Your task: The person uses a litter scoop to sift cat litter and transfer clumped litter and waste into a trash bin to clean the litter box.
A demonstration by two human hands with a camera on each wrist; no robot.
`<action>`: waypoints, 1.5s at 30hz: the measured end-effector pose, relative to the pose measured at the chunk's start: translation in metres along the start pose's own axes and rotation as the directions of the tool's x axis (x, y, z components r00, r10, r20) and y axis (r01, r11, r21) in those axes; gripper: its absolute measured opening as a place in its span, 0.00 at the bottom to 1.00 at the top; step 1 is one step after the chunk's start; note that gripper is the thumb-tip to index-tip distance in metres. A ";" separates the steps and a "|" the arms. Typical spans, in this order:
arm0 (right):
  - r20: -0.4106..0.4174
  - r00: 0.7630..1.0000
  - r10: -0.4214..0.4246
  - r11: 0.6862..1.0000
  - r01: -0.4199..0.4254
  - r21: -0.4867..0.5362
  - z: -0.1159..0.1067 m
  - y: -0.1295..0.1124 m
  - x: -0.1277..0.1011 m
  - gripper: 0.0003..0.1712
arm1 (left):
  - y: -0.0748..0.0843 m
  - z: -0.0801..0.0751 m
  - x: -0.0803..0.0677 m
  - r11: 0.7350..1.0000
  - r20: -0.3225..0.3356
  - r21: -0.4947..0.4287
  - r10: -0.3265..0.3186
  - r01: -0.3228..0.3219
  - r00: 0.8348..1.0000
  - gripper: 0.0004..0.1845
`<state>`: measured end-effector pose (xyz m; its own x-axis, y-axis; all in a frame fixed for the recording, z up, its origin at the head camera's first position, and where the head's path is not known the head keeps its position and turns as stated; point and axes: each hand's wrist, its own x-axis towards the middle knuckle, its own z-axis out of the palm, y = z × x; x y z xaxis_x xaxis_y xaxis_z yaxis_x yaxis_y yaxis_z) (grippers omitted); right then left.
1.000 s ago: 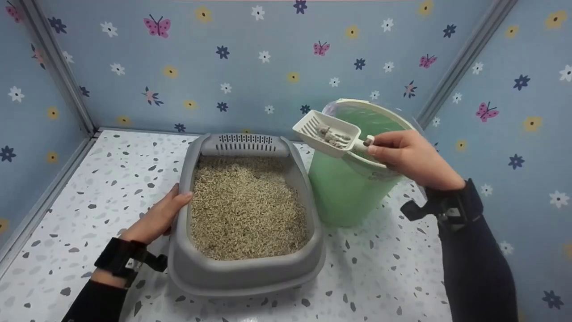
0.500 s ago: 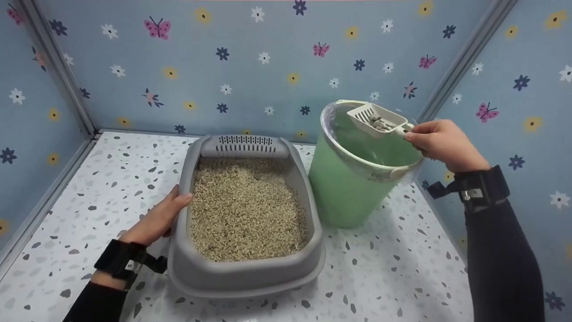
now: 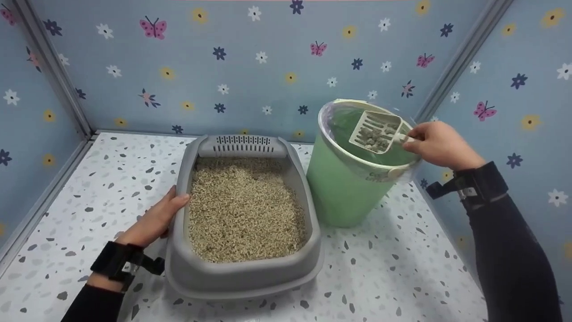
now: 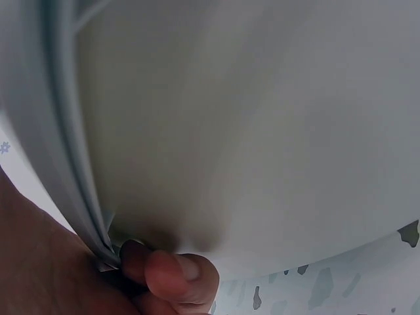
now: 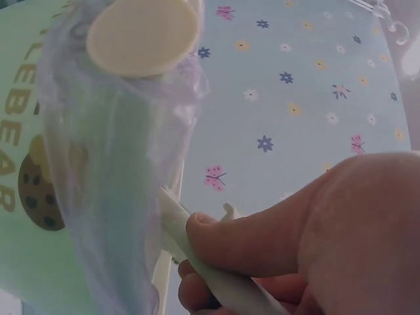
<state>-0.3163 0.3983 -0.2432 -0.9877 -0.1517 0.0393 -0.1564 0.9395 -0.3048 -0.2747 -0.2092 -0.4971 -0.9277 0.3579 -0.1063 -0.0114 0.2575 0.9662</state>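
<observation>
A white slotted litter scoop (image 3: 376, 132) bearing grey clumps is tilted over the mouth of a green trash bin (image 3: 348, 192). My right hand (image 3: 440, 142) grips its handle (image 5: 226, 289), thumb along the top in the right wrist view. On the left, a grey litter box (image 3: 241, 279) filled with tan granular litter (image 3: 246, 210) stands on the speckled surface. My left hand (image 3: 158, 219) grips its left rim, thumb on top; in the left wrist view curled fingertips (image 4: 180, 275) show beneath the rim against the outer wall.
A clear plastic liner (image 5: 125, 131) hangs over the bin's rim. The bin stands right beside the box. Blue flowered wall panels (image 3: 250, 67) enclose the back and sides, with metal corner posts (image 3: 464, 62). The floor (image 3: 384, 277) is white with grey speckles.
The scoop has moved right, from the bin's left edge to over its opening, and has tipped towards one side. Clumps have shifted along its slots. My left hand stays on the box rim.
</observation>
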 end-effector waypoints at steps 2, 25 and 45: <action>-0.009 1.000 -0.012 0.999 0.012 -0.030 0.001 -0.003 -0.001 0.18 | 0.000 0.000 0.000 1.000 -0.001 -0.004 0.007 -0.007 1.000 0.46; -0.391 0.860 -0.327 0.939 0.248 -0.239 0.016 -0.052 -0.035 0.10 | 0.002 0.001 0.001 0.999 -0.011 0.035 -0.023 0.023 1.000 0.49; 0.281 0.831 -0.480 0.675 0.554 -0.486 0.151 -0.240 -0.008 0.08 | 0.001 -0.001 0.000 1.000 -0.017 -0.001 -0.001 0.001 1.000 0.46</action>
<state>-0.2697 0.1279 -0.3137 -0.7432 -0.6632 -0.0887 -0.6577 0.6998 0.2787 -0.2751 -0.2098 -0.4954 -0.9340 0.3420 -0.1028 -0.0122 0.2572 0.9663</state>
